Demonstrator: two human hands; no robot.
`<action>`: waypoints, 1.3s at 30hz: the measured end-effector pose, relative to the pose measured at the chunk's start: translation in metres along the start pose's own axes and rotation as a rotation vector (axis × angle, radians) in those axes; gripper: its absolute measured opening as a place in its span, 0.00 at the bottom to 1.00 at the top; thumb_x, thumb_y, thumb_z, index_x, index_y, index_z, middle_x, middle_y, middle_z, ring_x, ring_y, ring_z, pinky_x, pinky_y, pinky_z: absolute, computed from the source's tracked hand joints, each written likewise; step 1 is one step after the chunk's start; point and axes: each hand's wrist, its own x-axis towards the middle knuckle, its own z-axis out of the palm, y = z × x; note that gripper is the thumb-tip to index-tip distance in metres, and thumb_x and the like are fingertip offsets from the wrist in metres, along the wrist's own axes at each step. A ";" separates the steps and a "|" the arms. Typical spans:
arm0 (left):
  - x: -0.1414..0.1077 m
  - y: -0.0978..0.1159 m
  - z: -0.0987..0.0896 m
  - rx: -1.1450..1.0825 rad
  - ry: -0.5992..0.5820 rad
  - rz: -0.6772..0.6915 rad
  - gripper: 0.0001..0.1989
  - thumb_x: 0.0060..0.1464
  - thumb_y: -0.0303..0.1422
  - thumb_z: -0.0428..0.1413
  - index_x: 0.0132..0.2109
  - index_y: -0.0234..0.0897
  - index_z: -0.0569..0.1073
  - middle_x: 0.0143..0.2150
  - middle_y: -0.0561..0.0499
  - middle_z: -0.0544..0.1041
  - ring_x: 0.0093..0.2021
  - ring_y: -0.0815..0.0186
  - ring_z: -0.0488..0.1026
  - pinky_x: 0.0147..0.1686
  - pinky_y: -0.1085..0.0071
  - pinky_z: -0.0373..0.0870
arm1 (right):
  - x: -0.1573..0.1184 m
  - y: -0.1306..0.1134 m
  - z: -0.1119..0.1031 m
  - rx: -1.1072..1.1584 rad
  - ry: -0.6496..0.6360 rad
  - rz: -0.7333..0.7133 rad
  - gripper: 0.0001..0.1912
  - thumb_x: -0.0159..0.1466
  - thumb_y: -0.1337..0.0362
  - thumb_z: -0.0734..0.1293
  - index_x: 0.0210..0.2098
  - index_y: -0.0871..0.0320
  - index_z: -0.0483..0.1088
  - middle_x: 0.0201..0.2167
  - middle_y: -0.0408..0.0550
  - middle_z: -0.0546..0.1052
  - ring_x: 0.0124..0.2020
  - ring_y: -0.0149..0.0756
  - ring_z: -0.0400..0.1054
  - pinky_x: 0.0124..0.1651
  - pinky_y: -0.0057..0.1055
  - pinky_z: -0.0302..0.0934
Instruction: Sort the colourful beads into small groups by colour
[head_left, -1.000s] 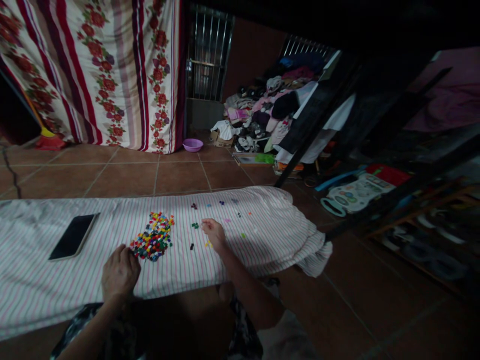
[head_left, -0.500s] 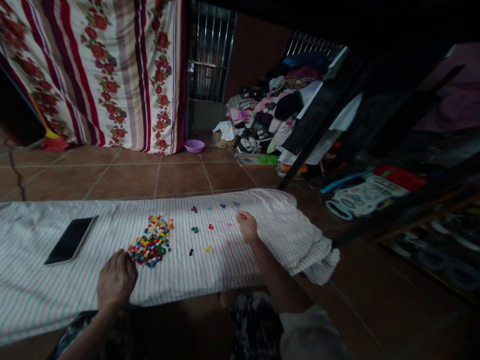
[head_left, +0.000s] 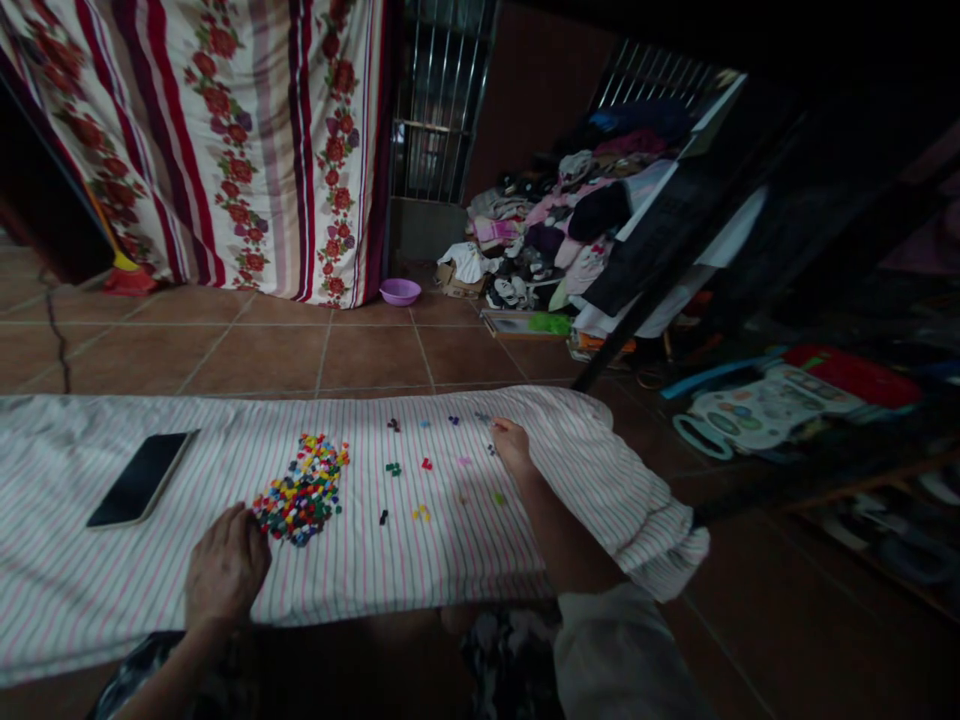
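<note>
A heap of small bright plastic pieces (head_left: 304, 490) lies on the striped cloth (head_left: 360, 570). My left hand (head_left: 227, 565) rests palm down at the heap's left edge, fingers loosely laid out and touching it. To the right, sorted by colour, sit little groups: green pieces (head_left: 393, 469), red pieces (head_left: 427, 464), yellow pieces (head_left: 421, 513), black pieces (head_left: 383, 517), pink pieces (head_left: 464, 461) and several more. My right hand (head_left: 512, 446) is at the far right group, fingertips pinched together beside the grey pieces (head_left: 481, 416). Whatever they may hold is too small to make out.
A dark phone (head_left: 141, 480) lies on the cloth at the left. Beyond the table, a purple basin (head_left: 400, 291) and a heap of clothes (head_left: 555, 220) are on the tiled floor. A dark slanting post (head_left: 611, 345) rises behind the table's right end.
My right hand has moved slightly away, up beside the grey pieces, uncovering a small dark piece and a lime-green one. My left hand stays by the heap. The view has shifted a little.
</note>
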 end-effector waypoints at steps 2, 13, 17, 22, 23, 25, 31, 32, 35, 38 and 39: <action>0.000 0.000 -0.001 0.001 -0.009 -0.002 0.12 0.59 0.35 0.44 0.44 0.33 0.67 0.47 0.39 0.75 0.47 0.54 0.72 0.43 0.61 0.69 | 0.004 0.000 0.002 -0.014 -0.006 -0.005 0.17 0.56 0.68 0.61 0.41 0.59 0.78 0.36 0.50 0.80 0.38 0.36 0.75 0.42 0.29 0.68; -0.002 -0.001 0.001 -0.025 -0.032 -0.024 0.12 0.59 0.35 0.43 0.45 0.35 0.66 0.48 0.38 0.74 0.49 0.54 0.72 0.45 0.59 0.68 | 0.013 -0.003 0.012 -0.119 -0.067 -0.029 0.21 0.56 0.72 0.59 0.44 0.59 0.77 0.39 0.51 0.80 0.39 0.37 0.75 0.44 0.28 0.67; -0.002 -0.001 0.000 -0.042 -0.061 -0.040 0.12 0.58 0.35 0.44 0.45 0.36 0.66 0.49 0.39 0.74 0.50 0.53 0.71 0.45 0.58 0.68 | 0.013 -0.006 0.010 -0.131 -0.104 -0.026 0.23 0.57 0.72 0.58 0.48 0.59 0.76 0.40 0.51 0.80 0.38 0.36 0.75 0.43 0.28 0.67; -0.001 0.000 0.000 -0.051 -0.064 -0.053 0.12 0.58 0.35 0.43 0.44 0.36 0.66 0.48 0.40 0.74 0.50 0.54 0.71 0.46 0.59 0.67 | 0.010 -0.008 0.006 -0.117 -0.109 -0.051 0.23 0.58 0.72 0.58 0.50 0.59 0.74 0.43 0.50 0.79 0.44 0.37 0.74 0.49 0.30 0.66; -0.001 0.000 -0.001 -0.051 -0.065 -0.054 0.12 0.58 0.35 0.43 0.44 0.36 0.66 0.48 0.39 0.74 0.50 0.54 0.71 0.46 0.59 0.67 | 0.009 -0.008 0.005 -0.112 -0.102 -0.058 0.23 0.58 0.72 0.57 0.49 0.59 0.74 0.44 0.51 0.79 0.46 0.37 0.73 0.51 0.31 0.65; 0.000 0.001 -0.001 -0.045 -0.072 -0.058 0.12 0.59 0.35 0.43 0.44 0.35 0.66 0.48 0.39 0.74 0.50 0.54 0.71 0.46 0.59 0.67 | 0.009 -0.008 0.005 -0.090 -0.094 -0.077 0.23 0.58 0.72 0.57 0.49 0.59 0.74 0.46 0.51 0.78 0.49 0.37 0.72 0.53 0.31 0.64; 0.001 0.002 -0.003 -0.036 -0.057 -0.061 0.13 0.58 0.35 0.43 0.45 0.36 0.66 0.48 0.39 0.74 0.49 0.53 0.72 0.44 0.58 0.68 | 0.009 -0.005 0.008 -0.008 -0.069 -0.060 0.21 0.57 0.72 0.58 0.46 0.58 0.75 0.42 0.50 0.79 0.46 0.37 0.73 0.51 0.32 0.65; 0.001 0.002 -0.003 -0.041 -0.056 -0.059 0.13 0.58 0.35 0.43 0.45 0.36 0.66 0.49 0.39 0.74 0.49 0.53 0.72 0.44 0.58 0.68 | 0.009 -0.005 0.009 0.007 -0.067 -0.054 0.21 0.57 0.71 0.58 0.45 0.58 0.75 0.42 0.50 0.79 0.46 0.37 0.73 0.51 0.32 0.65; 0.000 0.002 -0.002 -0.069 -0.060 -0.057 0.13 0.57 0.35 0.44 0.46 0.36 0.66 0.48 0.39 0.74 0.50 0.54 0.71 0.46 0.58 0.67 | 0.008 -0.006 0.010 0.044 -0.065 -0.048 0.20 0.57 0.71 0.58 0.44 0.58 0.75 0.43 0.50 0.79 0.46 0.36 0.73 0.51 0.33 0.65; -0.001 0.002 -0.001 -0.093 -0.061 -0.075 0.13 0.56 0.34 0.44 0.47 0.37 0.66 0.48 0.40 0.74 0.51 0.54 0.70 0.47 0.57 0.67 | 0.006 -0.006 0.009 0.046 -0.062 -0.054 0.20 0.56 0.70 0.59 0.44 0.58 0.75 0.42 0.50 0.79 0.47 0.37 0.73 0.53 0.34 0.64; -0.001 0.002 0.000 -0.092 -0.063 -0.082 0.13 0.57 0.35 0.44 0.47 0.37 0.66 0.48 0.40 0.74 0.51 0.54 0.70 0.47 0.57 0.67 | 0.006 -0.006 0.008 0.047 -0.059 -0.061 0.20 0.56 0.70 0.59 0.44 0.58 0.75 0.42 0.50 0.79 0.47 0.37 0.73 0.53 0.35 0.64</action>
